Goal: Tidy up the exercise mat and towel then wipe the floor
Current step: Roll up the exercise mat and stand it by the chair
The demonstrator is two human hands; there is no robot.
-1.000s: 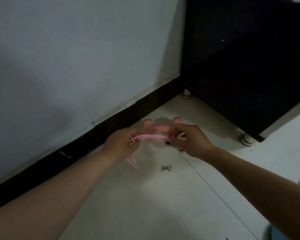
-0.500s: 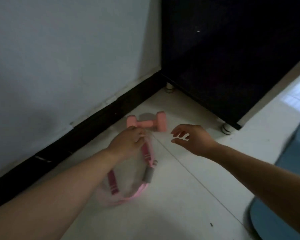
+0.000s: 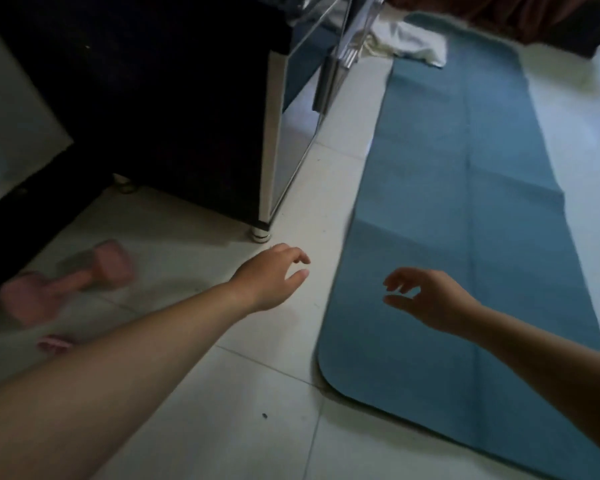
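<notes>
The blue exercise mat [image 3: 465, 202] lay flat on the pale tiled floor [image 3: 257, 410], running from five o'clock up toward one o'clock. A white towel [image 3: 409, 39] sat crumpled on its far corner, near twelve. The right hand [image 3: 426, 299] hovered over the mat, fingers loosely spread and empty. The left hand [image 3: 274, 275], equally loose and empty, hung over tiles just beside the mat. A blurred pink dumbbell [image 3: 66, 282] lay at nine o'clock.

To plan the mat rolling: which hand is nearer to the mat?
Right. The right hand is over the mat; the left hand is over the floor beside it.
</notes>
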